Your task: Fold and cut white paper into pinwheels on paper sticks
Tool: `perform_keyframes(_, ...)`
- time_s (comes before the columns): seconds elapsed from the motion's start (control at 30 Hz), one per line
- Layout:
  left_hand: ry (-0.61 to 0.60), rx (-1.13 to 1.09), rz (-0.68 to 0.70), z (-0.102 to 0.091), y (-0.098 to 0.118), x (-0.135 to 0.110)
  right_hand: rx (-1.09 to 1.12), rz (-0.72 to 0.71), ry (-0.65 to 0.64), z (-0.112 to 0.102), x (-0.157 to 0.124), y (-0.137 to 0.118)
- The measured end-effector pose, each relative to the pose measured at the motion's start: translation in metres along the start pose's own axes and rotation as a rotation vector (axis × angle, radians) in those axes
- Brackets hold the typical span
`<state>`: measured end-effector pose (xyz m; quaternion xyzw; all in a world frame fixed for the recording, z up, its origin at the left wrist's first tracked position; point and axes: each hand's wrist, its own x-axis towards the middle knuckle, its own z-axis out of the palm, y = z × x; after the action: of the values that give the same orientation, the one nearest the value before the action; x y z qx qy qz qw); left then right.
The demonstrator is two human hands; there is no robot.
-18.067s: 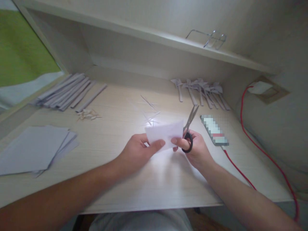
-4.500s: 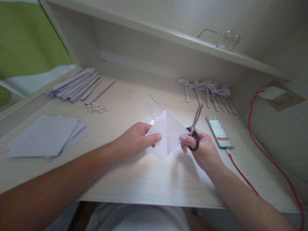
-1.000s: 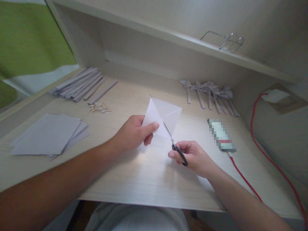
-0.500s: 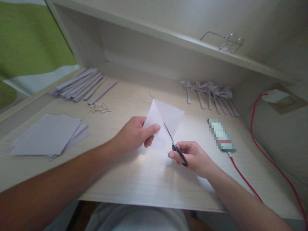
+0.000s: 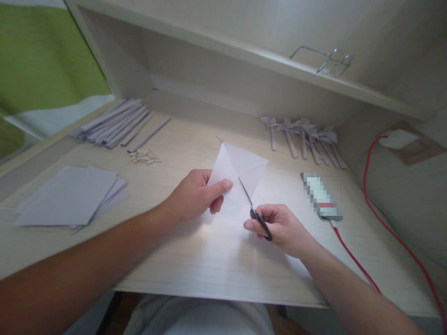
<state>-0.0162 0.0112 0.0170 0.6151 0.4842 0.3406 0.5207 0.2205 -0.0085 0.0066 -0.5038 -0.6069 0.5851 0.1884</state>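
My left hand (image 5: 195,195) pinches a white square of creased paper (image 5: 253,165), holding it tilted above the desk with a corner pointing down. My right hand (image 5: 281,227) is closed through the black handles of a pair of scissors (image 5: 256,214). The thin blades run up along a fold line into the paper from its lower corner.
A stack of paper sheets (image 5: 66,195) lies at the left, rolled paper sticks (image 5: 118,124) at the back left, small scraps (image 5: 143,157) beside them. Finished paper pinwheels (image 5: 303,137) lie at the back right. A phone (image 5: 321,196) with a red cable (image 5: 363,274) sits right. Wire glasses (image 5: 324,58) rest on the shelf.
Over the last second the blades have edged slightly further into the paper. Earlier the paper was held lower, with the scissors pointing away beside it.
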Motion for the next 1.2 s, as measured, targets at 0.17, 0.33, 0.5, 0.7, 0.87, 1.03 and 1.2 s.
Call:
perform_keyframes(0.17,-0.004,-0.023,0.006,0.000,0.001,0.000,-0.027,-0.003,0.009,0.001,0.001,0.000)
perform_keyframes(0.33,0.115,-0.033,0.005,-0.001,0.004,0.000,-0.115,0.049,-0.025,-0.013,0.002,0.007)
perform_keyframes(0.5,0.192,-0.052,0.001,0.002,0.002,0.002,-0.638,-0.058,0.337,-0.045,0.011,0.010)
perform_keyframes(0.7,0.100,-0.054,-0.004,0.015,-0.008,0.002,-0.959,-0.018,0.572,-0.066,0.020,0.011)
perform_keyframes(0.87,0.077,-0.048,-0.014,0.024,-0.014,0.000,-0.953,-0.009,0.615,-0.072,0.020,0.017)
perform_keyframes(1.03,0.075,-0.078,0.008,0.027,-0.019,0.002,-0.741,-0.172,0.678,-0.065,0.017,0.012)
perform_keyframes(1.2,0.038,-0.077,0.050,0.029,-0.024,0.002,0.081,-0.306,0.363,-0.031,0.019,-0.003)
